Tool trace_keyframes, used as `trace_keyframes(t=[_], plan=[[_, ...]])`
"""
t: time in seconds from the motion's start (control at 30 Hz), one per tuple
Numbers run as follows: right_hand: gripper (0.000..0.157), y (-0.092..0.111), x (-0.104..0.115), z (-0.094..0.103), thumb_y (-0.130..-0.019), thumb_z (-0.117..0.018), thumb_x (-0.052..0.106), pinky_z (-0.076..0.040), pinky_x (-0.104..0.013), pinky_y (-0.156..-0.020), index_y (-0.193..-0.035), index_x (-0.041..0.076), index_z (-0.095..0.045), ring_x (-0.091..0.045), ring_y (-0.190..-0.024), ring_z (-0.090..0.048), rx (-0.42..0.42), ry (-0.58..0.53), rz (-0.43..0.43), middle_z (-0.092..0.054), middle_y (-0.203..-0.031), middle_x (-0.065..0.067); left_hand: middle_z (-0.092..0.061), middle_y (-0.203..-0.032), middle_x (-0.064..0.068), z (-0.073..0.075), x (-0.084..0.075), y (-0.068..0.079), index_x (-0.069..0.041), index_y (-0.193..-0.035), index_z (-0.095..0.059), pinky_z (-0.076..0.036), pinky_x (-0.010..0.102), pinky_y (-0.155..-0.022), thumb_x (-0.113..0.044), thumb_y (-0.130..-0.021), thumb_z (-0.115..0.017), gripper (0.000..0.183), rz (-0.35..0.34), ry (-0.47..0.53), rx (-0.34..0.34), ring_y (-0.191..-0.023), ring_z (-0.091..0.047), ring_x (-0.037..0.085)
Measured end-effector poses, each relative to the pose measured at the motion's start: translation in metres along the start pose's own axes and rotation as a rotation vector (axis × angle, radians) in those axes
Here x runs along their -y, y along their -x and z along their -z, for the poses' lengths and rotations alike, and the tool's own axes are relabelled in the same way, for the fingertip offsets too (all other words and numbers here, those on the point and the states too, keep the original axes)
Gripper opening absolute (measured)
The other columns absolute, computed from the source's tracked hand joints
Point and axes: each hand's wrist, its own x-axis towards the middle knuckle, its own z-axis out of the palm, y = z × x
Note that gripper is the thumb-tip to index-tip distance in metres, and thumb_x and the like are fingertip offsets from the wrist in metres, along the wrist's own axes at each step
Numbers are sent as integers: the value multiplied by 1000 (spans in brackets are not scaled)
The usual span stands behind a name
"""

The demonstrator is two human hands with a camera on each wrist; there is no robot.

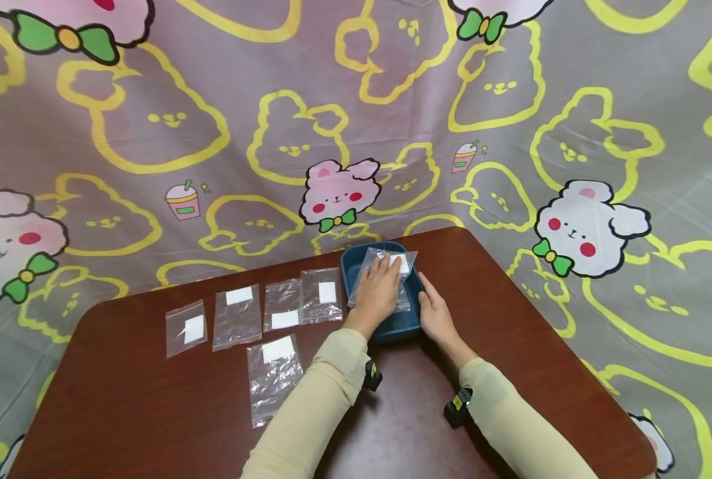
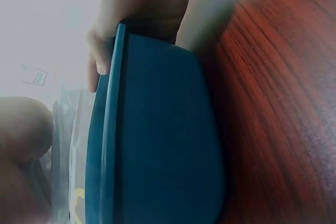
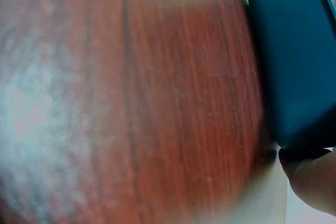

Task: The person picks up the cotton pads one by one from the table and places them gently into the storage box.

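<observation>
Five clear bags (image 1: pixel 234 326) on the left half of the surface (image 1: pixel 152 399), each with a white card (image 1: pixel 239 295) showing. One farthest left, a longer one next to the right, then two with edges meeting, just left of a blue tray (image 1: pixel 399 332). Another on the near side, right beside the left sleeve (image 1: pixel 308 412).

Tray near the far edge of the surface, right of all five. At least one more bag, the tray bag (image 1: pixel 400 301), over the tray's opening, card toward the far right, one corner reaching the far right rim; impossible to tell how deep inside.

Left hand (image 1: pixel 378 289) on top of the tray bag, fingers extended and slightly spread, touching the plastic; impossible to tell about any pinch underneath. Right hand (image 1: pixel 435 316) at the right side of the tray, partly closed round the rim, with fingertips (image 2: pixel 101 60) hooked over it in the left wrist view.

Small black devices (image 1: pixel 458 407) at both wrists. Behind the surface, a grey cloth (image 1: pixel 224 120) with yellow outlines and cartoon rabbits.
</observation>
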Motion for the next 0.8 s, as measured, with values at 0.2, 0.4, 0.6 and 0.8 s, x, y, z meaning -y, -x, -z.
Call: trace_keyframes(t=[0.2,0.4,0.6,0.8], plan=[[50,-1,0,0,-108,-37,8,-23,-49,-120,-158,12,-34,-31,-146,-31,8,-12,0,-36,-159,-16,-28,-164,7,-1,-1,-5,-21,-158,-35,-20,52,-121,-32,-111,-33,48,-1,-24,4,-150,-23,30],[50,-1,0,0,-109,-36,10,-22,-49,-120,-158,14,-34,-30,-146,-31,12,-11,-18,-35,-159,-15,-31,-162,6,-1,-4,-5,-20,-157,-38,-21,52,-120,-32,-111,-34,48,-4,-40,1,-149,-27,30],[50,-1,1,0,-108,-37,7,-22,-49,-120,-158,12,-34,-32,-146,-30,1,-17,-1,-35,-159,-16,-32,-162,8,-4,-6,-7,-20,-157,-37,-21,52,-121,-32,-111,-36,48,7,-59,-2,-149,-28,30],[49,0,1,1,-108,-38,6,-23,-49,-120,-157,9,-35,-32,-147,-30,-8,7,2,-37,-158,-16,-32,-162,10,-4,-2,-3,-18,-158,-35,-19,51,-121,-34,-110,-37,50,11,-41,-13,-149,-28,31]])
